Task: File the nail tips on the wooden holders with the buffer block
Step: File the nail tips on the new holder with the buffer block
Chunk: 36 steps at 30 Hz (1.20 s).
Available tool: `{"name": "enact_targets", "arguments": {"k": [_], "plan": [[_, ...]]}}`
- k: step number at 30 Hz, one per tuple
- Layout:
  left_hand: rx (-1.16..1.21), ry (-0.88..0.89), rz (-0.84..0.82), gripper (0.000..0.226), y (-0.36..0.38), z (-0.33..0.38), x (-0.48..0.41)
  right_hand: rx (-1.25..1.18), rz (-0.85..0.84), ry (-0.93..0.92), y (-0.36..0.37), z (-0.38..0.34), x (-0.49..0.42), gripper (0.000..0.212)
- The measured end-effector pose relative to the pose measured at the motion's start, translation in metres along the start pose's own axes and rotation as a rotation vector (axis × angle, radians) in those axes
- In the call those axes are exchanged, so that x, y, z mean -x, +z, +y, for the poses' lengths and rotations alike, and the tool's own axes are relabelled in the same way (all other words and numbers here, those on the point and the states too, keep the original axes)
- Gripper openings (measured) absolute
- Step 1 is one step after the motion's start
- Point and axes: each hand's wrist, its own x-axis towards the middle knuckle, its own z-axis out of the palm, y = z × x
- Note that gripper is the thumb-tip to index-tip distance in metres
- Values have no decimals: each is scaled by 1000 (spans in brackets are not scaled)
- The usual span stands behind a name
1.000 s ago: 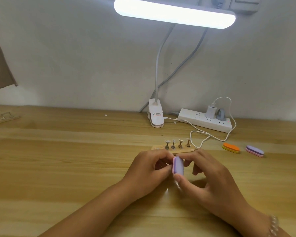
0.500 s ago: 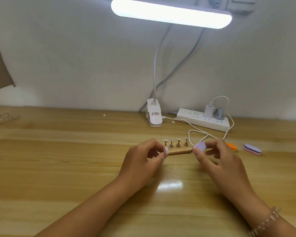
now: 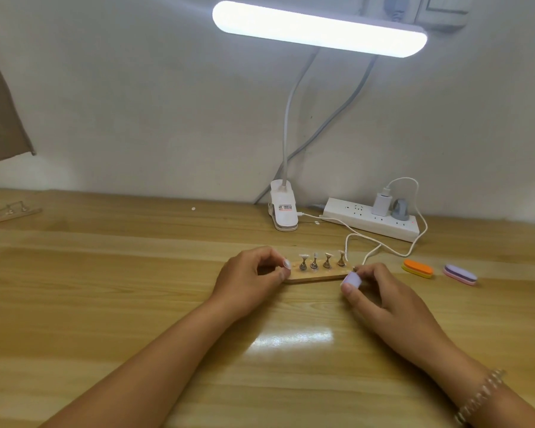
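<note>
At mid-surface (image 3: pixel 136 304): wooden holder (image 3: pixel 317 275), four nail tips (image 3: pixel 314 260) standing on pegs in a row. At its 9 o'clock: left hand (image 3: pixel 250 281), thumb and finger pinching a fifth nail tip (image 3: pixel 287 263) just beside the holder's end. At its 3 o'clock: right hand (image 3: pixel 380 291), gripping a lilac buffer block (image 3: pixel 352 280) near the other end. Farther toward 3 o'clock: orange buffer (image 3: pixel 417 268), purple buffer (image 3: pixel 460 274). At 12 o'clock: power strip (image 3: pixel 352 216), clip lamp (image 3: pixel 283 211).

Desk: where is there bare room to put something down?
Bare wood stretches left of the left hand, from the far holder to the lamp clip. It's crowded on the right: power strip, cable, orange block and purple block beyond the right hand.
</note>
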Motion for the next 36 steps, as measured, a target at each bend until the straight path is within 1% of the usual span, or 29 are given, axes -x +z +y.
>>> {"name": "enact_targets", "arguments": {"k": [4, 8, 15, 20, 25, 31, 36], "plan": [[-51, -1, 14, 5, 1, -1, 1, 53, -5, -45, 2, -3, 4, 28], [0, -20, 1, 10, -2, -3, -1, 7, -3, -22, -3, -7, 6, 30], [52, -30, -108, 14, -13, -6, -2, 63, 26, -60, -3, -8, 9, 31], [37, -10, -134, 10, -16, -6, -1, 114, -3, -91, -1, -6, 10, 28], [32, 3, -172, 12, -20, -5, 0, 103, 0, -107, -1, -7, 11, 29], [-63, 39, -133, 15, -16, -3, 5, 54, 12, -112, -4, -11, 13, 26], [-218, 153, -41, 17, -11, -3, 9, 58, 6, -145, -2, -11, 13, 27]]}}
